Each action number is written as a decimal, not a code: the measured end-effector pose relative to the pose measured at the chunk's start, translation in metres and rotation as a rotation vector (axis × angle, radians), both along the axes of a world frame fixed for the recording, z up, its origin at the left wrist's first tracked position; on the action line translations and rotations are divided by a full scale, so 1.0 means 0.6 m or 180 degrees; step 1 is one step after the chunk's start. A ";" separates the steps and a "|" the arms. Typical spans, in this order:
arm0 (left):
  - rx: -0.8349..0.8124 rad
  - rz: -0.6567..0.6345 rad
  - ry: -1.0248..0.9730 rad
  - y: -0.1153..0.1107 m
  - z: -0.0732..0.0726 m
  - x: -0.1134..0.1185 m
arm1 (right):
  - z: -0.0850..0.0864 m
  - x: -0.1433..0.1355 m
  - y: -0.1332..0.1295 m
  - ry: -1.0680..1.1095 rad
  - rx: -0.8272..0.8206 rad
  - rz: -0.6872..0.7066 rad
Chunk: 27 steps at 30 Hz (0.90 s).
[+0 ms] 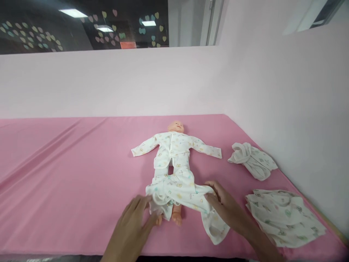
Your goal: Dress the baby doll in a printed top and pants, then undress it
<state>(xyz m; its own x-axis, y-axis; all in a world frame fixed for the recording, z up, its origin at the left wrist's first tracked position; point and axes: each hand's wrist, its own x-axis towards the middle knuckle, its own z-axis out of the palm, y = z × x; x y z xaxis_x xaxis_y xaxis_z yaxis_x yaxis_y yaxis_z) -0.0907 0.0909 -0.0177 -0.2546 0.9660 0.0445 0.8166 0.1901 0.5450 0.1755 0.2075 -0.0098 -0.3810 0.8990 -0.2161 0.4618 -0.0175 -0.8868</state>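
Note:
A baby doll [176, 126] lies on its back, head away from me, arms spread. It wears a white printed baby jacket [178, 143] with long sleeves. Matching baby trousers [180, 187] are bunched over its lower legs, one trouser leg stretched out to the right. My right hand [226, 205] pinches that trouser leg between thumb and fingers. Beside the doll's feet, my left hand [133, 222] has its thumb and fingers around the gathered cloth on the left side; its exact grip is partly hidden. The doll's bare feet [176, 215] show below the cloth.
A pink sheet [68, 182] covers the table, creased at the left. On the right lie a folded white garment [253, 160] and a larger pile of printed baby clothes [286, 218]. White walls [109, 83] border the back and right, with a dark window [81, 25] above.

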 end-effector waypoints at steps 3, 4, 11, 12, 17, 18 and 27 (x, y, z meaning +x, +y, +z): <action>-0.0066 -0.0694 -0.0401 0.083 0.071 0.005 | 0.004 0.003 -0.007 -0.0202 0.0009 0.0105; -0.0012 -0.0847 -0.0330 0.113 0.084 0.009 | 0.006 0.002 -0.009 -0.0219 0.0044 0.0107; -0.0603 -0.1763 -0.0018 0.218 0.080 0.039 | 0.035 -0.016 0.000 0.0245 0.0242 0.0011; -0.0625 -0.1826 -0.0115 0.218 0.079 0.040 | 0.038 -0.020 0.003 0.0294 0.0275 -0.0018; -0.0453 -0.1335 -0.0583 0.205 0.093 0.034 | 0.053 -0.046 0.021 0.0435 0.0524 0.0040; -0.0419 -0.1216 -0.0718 0.202 0.098 0.032 | 0.058 -0.053 0.025 0.0470 0.0574 0.0144; -0.1316 -0.1780 -0.2049 0.187 0.124 -0.008 | 0.118 -0.107 0.076 0.0389 0.0708 0.1560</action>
<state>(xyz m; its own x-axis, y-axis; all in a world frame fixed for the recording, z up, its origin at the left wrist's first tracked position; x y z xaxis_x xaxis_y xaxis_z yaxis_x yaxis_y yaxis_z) -0.0955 0.2030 0.0568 0.3936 0.8631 -0.3164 0.4137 0.1411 0.8994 0.1115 0.2533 0.0608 -0.7768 0.6290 0.0309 0.2622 0.3676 -0.8923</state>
